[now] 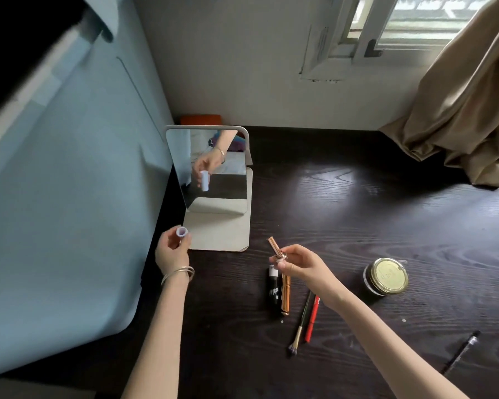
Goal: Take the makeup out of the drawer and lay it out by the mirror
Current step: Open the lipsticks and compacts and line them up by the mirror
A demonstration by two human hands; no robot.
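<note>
Both forearms rise over dark table (357,197); left hand (172,250) nears its edge.

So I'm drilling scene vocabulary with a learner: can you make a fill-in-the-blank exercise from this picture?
1. The left hand holds a small ____ tube.
2. The right hand pinches a rose-gold ____.
3. The jar has a ____ lid.
4. The red pencil lies beside a ____.

Missing words: white; lipstick; gold; brush

My one head camera looks steeply down, close over the dark table (357,214), mirror (211,168) centre-left of frame, window (409,21) upper right.
</note>
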